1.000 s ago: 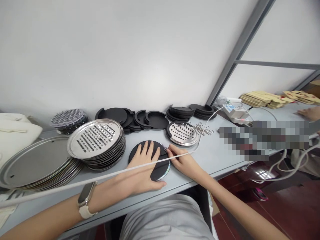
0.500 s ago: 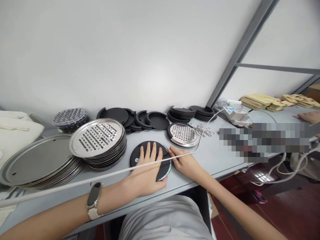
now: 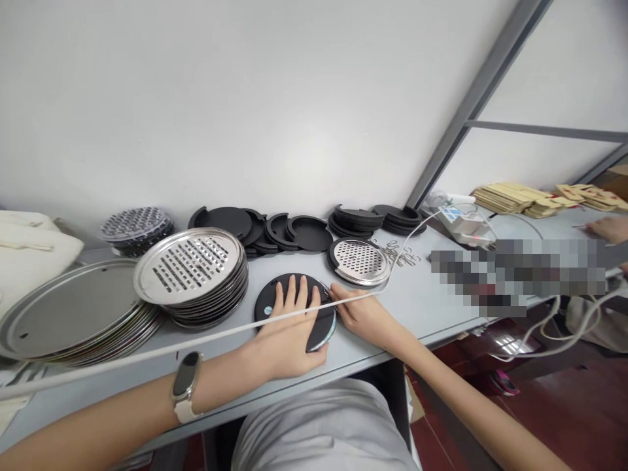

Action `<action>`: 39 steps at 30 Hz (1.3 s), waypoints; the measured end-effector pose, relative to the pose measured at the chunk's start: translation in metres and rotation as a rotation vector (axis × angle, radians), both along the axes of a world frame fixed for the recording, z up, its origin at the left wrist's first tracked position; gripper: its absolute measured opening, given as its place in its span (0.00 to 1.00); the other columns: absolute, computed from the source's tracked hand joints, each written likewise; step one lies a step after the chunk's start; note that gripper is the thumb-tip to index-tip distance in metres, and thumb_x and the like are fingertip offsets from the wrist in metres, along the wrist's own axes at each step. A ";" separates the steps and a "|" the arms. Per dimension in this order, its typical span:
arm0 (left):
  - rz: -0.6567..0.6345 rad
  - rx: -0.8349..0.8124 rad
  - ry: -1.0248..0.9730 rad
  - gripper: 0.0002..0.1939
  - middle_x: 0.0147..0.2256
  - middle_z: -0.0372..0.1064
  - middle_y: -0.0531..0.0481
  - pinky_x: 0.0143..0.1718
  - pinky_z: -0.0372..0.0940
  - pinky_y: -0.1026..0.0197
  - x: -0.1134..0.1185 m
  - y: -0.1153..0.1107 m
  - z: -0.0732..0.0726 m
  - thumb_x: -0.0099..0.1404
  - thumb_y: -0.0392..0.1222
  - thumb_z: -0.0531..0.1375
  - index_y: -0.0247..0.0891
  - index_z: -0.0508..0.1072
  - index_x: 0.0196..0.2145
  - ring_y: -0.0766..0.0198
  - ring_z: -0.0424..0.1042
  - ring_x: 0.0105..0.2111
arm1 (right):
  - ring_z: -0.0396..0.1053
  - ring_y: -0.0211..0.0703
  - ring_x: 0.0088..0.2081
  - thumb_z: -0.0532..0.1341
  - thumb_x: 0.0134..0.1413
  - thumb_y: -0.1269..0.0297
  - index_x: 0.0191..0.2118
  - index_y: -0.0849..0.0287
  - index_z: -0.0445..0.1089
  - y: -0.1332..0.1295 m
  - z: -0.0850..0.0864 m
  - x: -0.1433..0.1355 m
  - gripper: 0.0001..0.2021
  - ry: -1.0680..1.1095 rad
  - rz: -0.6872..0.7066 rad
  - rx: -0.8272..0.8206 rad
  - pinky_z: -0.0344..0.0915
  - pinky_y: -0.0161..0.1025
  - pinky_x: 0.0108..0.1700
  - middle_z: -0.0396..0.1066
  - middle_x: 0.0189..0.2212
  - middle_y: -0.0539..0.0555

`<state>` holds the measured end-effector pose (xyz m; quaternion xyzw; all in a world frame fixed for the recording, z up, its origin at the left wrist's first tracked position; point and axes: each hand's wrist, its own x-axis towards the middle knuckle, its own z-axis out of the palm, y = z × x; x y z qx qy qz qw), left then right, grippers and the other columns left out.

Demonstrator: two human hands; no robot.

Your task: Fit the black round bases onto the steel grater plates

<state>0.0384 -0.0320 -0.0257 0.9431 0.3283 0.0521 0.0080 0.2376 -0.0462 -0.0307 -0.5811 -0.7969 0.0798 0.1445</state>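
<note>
A round black disc (image 3: pixel 267 297) lies on the table near its front edge, a shiny rim showing at its lower right. My left hand (image 3: pixel 289 333) rests flat on top of it, fingers spread. At the disc's upper right edge, my right hand (image 3: pixel 363 314) pinches a small metal clip (image 3: pixel 327 294), mostly covered by the fingertips. A white cable (image 3: pixel 216 335) passes over both hands. Just behind my right hand sits a perforated metal disc (image 3: pixel 360 260) in a black holder, with several loose metal clips (image 3: pixel 405 256) beside it.
Stacked slotted metal discs (image 3: pixel 189 265) and large grey plates (image 3: pixel 69 311) stand at left, near spiky discs (image 3: pixel 137 224). Black holders (image 3: pixel 310 233) line the wall. To the right are a white box (image 3: pixel 461 224), wooden pieces (image 3: pixel 510 195) and another person's hand (image 3: pixel 611 229).
The view has shifted slightly. Both my hands keep nearly the same places at the black disc, with the right fingers moved a little at its edge.
</note>
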 end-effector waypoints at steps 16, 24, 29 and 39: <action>0.003 -0.020 0.020 0.45 0.65 0.36 0.23 0.61 0.38 0.33 0.002 0.000 0.002 0.60 0.57 0.55 0.24 0.48 0.65 0.29 0.35 0.64 | 0.54 0.37 0.23 0.48 0.60 0.72 0.36 0.62 0.63 0.001 0.009 0.003 0.08 -0.096 0.055 -0.023 0.47 0.34 0.28 0.66 0.24 0.52; 0.005 -0.024 0.019 0.45 0.65 0.37 0.22 0.61 0.38 0.33 0.002 0.000 0.003 0.59 0.56 0.56 0.24 0.48 0.65 0.29 0.36 0.64 | 0.56 0.38 0.23 0.47 0.61 0.73 0.37 0.62 0.64 0.003 0.012 0.002 0.09 -0.181 0.073 -0.028 0.46 0.34 0.27 0.68 0.24 0.54; 0.004 -0.028 0.017 0.45 0.65 0.37 0.22 0.61 0.38 0.32 0.002 0.000 0.004 0.59 0.56 0.56 0.24 0.49 0.65 0.29 0.37 0.64 | 0.57 0.38 0.24 0.48 0.61 0.74 0.38 0.63 0.65 0.004 0.016 0.002 0.09 -0.230 0.100 -0.033 0.47 0.34 0.28 0.69 0.26 0.56; 0.012 -0.013 0.023 0.45 0.65 0.38 0.23 0.61 0.38 0.33 0.003 -0.002 0.003 0.59 0.56 0.55 0.25 0.48 0.65 0.29 0.37 0.64 | 0.59 0.39 0.25 0.47 0.61 0.74 0.38 0.64 0.65 0.003 0.016 0.002 0.10 -0.258 0.131 -0.033 0.49 0.35 0.28 0.70 0.28 0.57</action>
